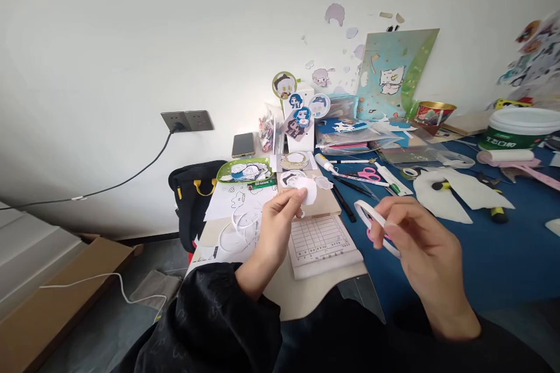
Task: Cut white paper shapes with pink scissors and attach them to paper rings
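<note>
My left hand (280, 221) pinches a small round white paper piece (310, 191) between thumb and fingers, above a wooden board. On the right, my right hand (420, 239) has its fingers closed around a thin white paper ring (370, 213). Pink scissor handles (375, 235) show partly behind that ring, near the same fingers. More white paper rings (234, 236) lie on the light desk left of my left hand. Below the hands, a booklet with a printed grid (321, 242) rests on the desk.
A green tray (266, 163) of cutouts and a phone (243, 144) sit at the back left. Pink scissors (368, 173), a glue bottle (324, 164) and pens lie behind the hands. White sheets (441, 198) and a white tub (522, 128) are on the blue surface at right.
</note>
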{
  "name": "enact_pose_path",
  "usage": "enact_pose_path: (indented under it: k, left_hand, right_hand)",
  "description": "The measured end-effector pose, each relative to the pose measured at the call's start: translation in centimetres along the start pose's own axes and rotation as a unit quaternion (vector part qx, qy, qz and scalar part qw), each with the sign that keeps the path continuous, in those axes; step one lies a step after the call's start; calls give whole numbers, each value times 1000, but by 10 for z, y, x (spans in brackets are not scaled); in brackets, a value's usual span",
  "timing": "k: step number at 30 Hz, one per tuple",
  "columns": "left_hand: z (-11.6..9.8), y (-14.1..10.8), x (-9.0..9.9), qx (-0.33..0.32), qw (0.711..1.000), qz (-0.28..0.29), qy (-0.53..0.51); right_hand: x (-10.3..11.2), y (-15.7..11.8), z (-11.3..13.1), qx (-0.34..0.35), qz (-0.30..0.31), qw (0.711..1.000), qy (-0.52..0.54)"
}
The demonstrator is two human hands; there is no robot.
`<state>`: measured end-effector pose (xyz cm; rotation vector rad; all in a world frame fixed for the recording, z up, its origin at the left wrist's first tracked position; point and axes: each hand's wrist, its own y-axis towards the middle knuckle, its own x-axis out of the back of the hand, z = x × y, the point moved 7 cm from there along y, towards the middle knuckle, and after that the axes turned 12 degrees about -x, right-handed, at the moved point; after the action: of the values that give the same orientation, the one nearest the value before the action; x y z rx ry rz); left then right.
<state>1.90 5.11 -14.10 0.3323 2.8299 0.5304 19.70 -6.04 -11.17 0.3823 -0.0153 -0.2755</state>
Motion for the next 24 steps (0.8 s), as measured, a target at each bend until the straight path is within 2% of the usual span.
enact_pose_path:
  k: [2,5,8,10,13,17,21,24]
  left_hand:
    - [3,1,3,6,999,-19,-27]
    - [3,1,4,3,997,-36,-70]
    - [-5,1,4,-26,994,-44,-98]
    - [-10,1,4,-44,993,-46,-103]
    - [-15,0,3,-55,993,-41,-92]
    - [-15,-2,0,-53,996,-14,-66]
    - [-13,-2,-3,-45,998,19,-48]
    - [-17,-2,-3,-51,998,19,-28]
  right_hand:
    - [-14,-4,12,25,65,998,-8]
    - [-36,0,13,-30,124,988,-88]
    - [-45,14,2,-119,97,977,-148]
    - [-48,25,-3,-144,58,976,-152]
    - [-54,36,-7,-152,25,976,-154]
    - [-62,42,-10,-152,20,978,-141]
    - [-60,44,-9,-145,-7,984,-99]
    - [-59,44,-9,-153,-5,985,-82]
